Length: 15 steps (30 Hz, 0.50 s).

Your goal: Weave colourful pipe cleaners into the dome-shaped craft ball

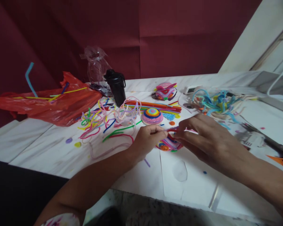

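A colourful craft piece [171,145], covered in coiled and curved pipe cleaners, lies on the table under my hands. My left hand [147,139] is closed in a pinch on a purple pipe cleaner [147,163], whose end sticks out below the palm. Its other stretch runs across to the fingertips of my right hand [204,141], which are bent together over the top of the craft piece. Those fingers hide part of the strand and of the piece. Just behind my left hand stands a dome [152,116] of ringed pipe cleaners.
Loose pipe cleaners [94,125] tangle at the left, beside a black bottle [116,88] and a red plastic bag [68,103]. A bundle of straight pipe cleaners [155,106] lies behind the dome. Another decorated piece [165,91] stands farther back. Scissors [271,142] lie at the right.
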Tool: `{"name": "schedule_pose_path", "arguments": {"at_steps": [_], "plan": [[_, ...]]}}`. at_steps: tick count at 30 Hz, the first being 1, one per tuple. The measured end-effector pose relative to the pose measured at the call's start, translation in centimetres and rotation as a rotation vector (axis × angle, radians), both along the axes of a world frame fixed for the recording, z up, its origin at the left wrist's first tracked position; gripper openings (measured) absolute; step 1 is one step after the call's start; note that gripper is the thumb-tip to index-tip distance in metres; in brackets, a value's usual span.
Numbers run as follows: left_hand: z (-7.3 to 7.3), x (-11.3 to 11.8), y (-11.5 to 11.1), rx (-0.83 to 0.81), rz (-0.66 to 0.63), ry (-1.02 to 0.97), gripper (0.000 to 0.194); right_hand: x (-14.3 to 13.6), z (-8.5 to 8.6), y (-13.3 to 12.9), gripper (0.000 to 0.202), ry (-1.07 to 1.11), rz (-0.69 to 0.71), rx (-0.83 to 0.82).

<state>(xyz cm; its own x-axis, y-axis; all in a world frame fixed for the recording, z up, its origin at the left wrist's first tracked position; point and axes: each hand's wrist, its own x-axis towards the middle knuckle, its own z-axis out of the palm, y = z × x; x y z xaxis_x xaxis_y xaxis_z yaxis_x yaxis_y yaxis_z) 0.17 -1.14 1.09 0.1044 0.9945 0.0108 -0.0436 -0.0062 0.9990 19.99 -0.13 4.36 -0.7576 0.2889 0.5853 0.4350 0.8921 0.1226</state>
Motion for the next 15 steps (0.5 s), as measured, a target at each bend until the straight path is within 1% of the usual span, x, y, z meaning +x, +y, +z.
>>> {"name": "schedule_pose_path", "arguments": {"at_steps": [10,15], "plan": [[0.04,0.00,0.01,0.003,0.002,0.009,0.013,-0.13,-0.01,0.52,0.014,0.023,0.019,-0.009],[-0.05,0.01,0.05,-0.005,-0.003,0.009,0.014,-0.03,-0.29,0.80,0.016,0.077,0.051,-0.063]]}}
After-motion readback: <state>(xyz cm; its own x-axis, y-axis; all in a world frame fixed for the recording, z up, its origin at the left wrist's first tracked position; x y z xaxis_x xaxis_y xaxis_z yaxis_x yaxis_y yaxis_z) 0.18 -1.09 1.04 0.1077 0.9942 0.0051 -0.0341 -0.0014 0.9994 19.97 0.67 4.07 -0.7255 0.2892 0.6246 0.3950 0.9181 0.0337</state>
